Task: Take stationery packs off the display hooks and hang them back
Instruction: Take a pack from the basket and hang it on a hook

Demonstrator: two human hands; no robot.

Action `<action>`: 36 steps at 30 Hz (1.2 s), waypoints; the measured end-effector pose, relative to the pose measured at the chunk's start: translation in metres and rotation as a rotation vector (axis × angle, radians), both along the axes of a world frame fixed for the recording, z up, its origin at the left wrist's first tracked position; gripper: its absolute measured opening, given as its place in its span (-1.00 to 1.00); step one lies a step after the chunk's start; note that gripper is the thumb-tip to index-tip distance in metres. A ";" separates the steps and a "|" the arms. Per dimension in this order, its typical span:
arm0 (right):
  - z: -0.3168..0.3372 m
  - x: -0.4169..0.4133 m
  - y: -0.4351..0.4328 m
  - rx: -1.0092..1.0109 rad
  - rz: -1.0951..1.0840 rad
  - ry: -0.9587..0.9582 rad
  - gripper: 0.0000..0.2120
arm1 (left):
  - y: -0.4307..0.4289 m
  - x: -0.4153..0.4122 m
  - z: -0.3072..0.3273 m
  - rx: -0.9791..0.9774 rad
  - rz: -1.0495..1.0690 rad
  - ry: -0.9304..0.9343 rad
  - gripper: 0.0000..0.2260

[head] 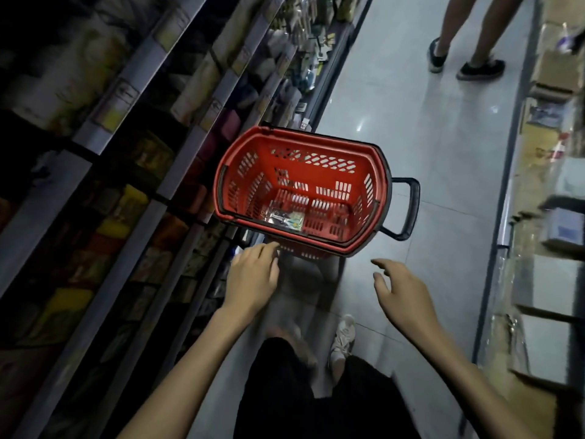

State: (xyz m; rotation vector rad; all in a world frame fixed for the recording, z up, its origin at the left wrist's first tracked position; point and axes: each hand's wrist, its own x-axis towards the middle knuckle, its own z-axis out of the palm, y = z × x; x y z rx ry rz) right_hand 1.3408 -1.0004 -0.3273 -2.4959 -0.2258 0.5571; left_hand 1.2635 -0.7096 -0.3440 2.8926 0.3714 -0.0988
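Observation:
A red shopping basket (376, 172) with a black pull handle stands on the aisle floor in front of me. One small shiny pack (285, 219) lies on its bottom near the close wall. My left hand (251, 277) hovers just short of the basket's near rim, fingers relaxed and holding nothing. My right hand (400, 291) hangs to the right of the basket, fingers spread and empty. Packs on display hooks (311, 36) show dimly far up the left shelving.
Dark shelving (133, 147) full of goods runs along the left. Shelves with boxes (550, 185) line the right. Another person's legs (465, 39) stand further down the tiled aisle. My own legs and a white shoe (343, 340) are below.

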 end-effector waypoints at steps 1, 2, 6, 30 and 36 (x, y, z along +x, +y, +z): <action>-0.003 0.011 0.005 -0.007 0.016 -0.004 -0.66 | 0.008 0.010 -0.005 0.024 0.006 0.007 -0.65; -0.006 0.021 0.011 -0.013 0.034 -0.009 -0.67 | 0.017 0.020 -0.010 0.049 0.014 0.013 -0.64; -0.020 0.060 0.047 -0.029 0.149 -0.049 -0.67 | 0.057 0.062 -0.036 0.132 -0.010 -0.009 -0.59; -0.296 0.237 0.277 -0.365 0.627 0.321 -0.60 | 0.133 0.168 -0.142 -0.085 0.057 0.149 -0.72; -0.351 0.229 0.315 -0.398 0.570 0.215 -0.26 | 0.134 0.170 -0.140 -0.114 0.091 0.133 -0.75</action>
